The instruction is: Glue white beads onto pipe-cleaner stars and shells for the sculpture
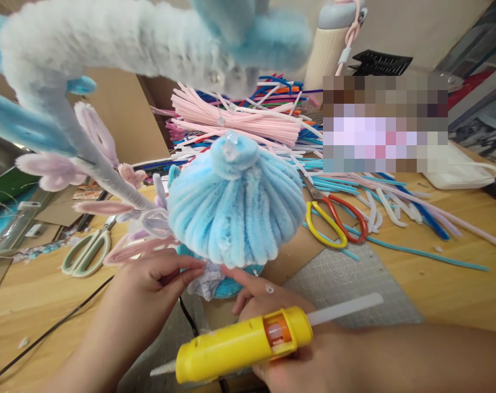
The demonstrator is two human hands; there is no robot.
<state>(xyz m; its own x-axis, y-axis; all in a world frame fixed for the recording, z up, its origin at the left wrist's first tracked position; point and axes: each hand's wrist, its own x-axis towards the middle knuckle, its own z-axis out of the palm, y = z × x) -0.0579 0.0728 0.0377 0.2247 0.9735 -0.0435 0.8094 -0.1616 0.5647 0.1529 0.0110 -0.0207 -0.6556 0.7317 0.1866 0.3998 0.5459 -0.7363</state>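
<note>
A fuzzy blue pipe-cleaner shell shade with clear beads on top stands in front of me, under a curved white fuzzy stem. Beneath the shade, a lilac fuzzy piece sits against a blue base. My left hand pinches thumb and forefinger together at the lilac piece's left side; whatever lies between the tips is too small to make out. My right hand holds a yellow hot glue gun, a glue stick out its back and its nozzle pointing left. Its forefinger stretches to the lilac piece's right side.
Green-handled scissors lie at left, near a black cord. Red-and-yellow scissors rest at right on loose pipe cleaners. A pink pipe-cleaner bundle and a bottle stand behind. A grey cutting mat is underneath.
</note>
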